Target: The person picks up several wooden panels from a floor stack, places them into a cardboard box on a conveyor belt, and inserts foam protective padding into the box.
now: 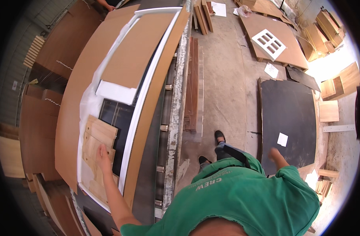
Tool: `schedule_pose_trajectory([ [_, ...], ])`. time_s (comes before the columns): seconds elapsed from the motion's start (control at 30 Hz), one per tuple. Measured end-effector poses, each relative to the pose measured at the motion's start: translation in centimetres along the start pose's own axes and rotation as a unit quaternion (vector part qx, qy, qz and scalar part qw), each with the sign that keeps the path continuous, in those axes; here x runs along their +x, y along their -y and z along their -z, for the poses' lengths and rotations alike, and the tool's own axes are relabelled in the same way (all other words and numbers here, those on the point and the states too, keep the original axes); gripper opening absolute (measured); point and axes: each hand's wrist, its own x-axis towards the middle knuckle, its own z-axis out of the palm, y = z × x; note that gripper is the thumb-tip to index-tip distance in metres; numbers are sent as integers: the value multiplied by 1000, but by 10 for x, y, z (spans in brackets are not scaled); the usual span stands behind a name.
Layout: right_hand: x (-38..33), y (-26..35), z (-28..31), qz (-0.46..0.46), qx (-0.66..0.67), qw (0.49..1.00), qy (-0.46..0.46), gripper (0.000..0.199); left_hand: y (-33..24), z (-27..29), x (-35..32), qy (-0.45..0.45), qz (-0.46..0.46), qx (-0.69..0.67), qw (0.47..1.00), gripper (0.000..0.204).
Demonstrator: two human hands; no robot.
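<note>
Left hand [102,154] on wood panels [96,146]

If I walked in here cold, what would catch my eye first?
Probably the long curved brown board with a white frame on the workbench at left, where the person's left hand rests flat on pale wooden panels. Next, the bright green shirt filling the lower right, with the right hand hanging free above a big dark sheet on the concrete floor.
</note>
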Motion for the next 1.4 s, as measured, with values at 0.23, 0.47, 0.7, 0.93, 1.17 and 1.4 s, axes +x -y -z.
schedule_pose_trajectory([
  [0.23,-59,-24,-3,-215,452,859,110,27,-228,-143,-83,-59,-204,-174,962,26],
  [0.47,105,-67,276,109,414,858,-285,35,-356,-368,-93,200,-132,-292,926,9],
  [0.7,176,-163,488,121,427,832,-332,31,-582,-449,-11,251,-329,-323,851,26],
  [0.93,260,-216,521,62,384,890,-239,29,-790,-498,77,374,-461,-552,585,44],
  [1.17,292,-304,699,76,418,864,-271,30,-946,-582,177,508,-401,-633,424,56],
  [1.4,379,-380,836,45,459,843,-277,32,-1053,-672,277,619,-374,-570,389,49],
])
